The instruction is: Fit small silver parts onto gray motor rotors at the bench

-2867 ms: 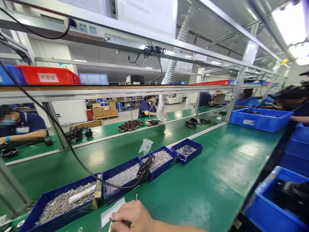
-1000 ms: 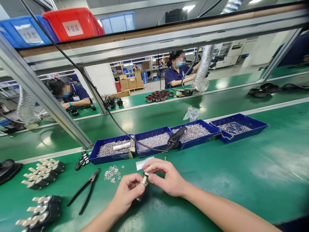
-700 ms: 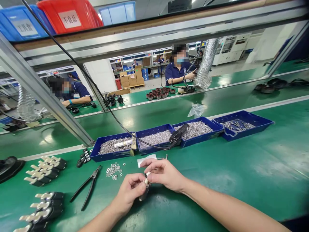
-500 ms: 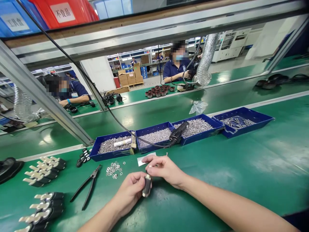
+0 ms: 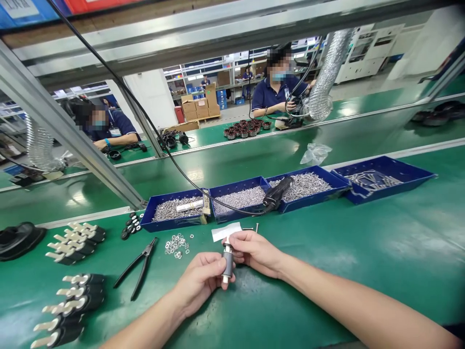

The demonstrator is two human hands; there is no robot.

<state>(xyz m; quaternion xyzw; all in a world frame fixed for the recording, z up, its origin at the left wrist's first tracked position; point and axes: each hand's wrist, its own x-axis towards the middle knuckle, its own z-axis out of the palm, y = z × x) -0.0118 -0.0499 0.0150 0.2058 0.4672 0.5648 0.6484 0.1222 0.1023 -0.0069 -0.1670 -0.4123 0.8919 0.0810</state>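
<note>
Slim roller in a two-handed hold

At centre, over the worktop (image 5: 308,300), nearly upright: one roller (image 5: 227,264), dark-barrelled with pale ends. From the left hand (image 5: 204,274), a grip of thumb and fingers round the barrel; from the right hand (image 5: 257,249), a narrow pinch at the upper end, by a dark collar (image 5: 227,246). Probably light, stiff and fairly sturdy; perhaps more slippery at the pale ends. Best held round the barrel, with fingertips for the upper end.

Left to right, one black dish (image 5: 20,241). In the lower row (image 5: 78,305), five or six pale-stemmed dark parts, too overlapped for certainty; in the upper row (image 5: 76,243), perhaps seven or eight. Roughly ten black rings (image 5: 133,224). One pair of pliers (image 5: 148,249), handles spread. Metal rings (image 5: 176,245), too many to count. In a line, four blue bins (image 5: 174,224): three well filled with small metal parts (image 5: 238,198), beyond counting, plus one white tube (image 5: 190,206) in the leftmost; in the rightmost, uncountable long screws (image 5: 378,180). One paper slip (image 5: 225,231), just beyond the hands. Near it, two loose screws (image 5: 257,227). One black driver (image 5: 276,194), lying across the third bin's left end. Behind, one clear bag (image 5: 316,154).
</note>
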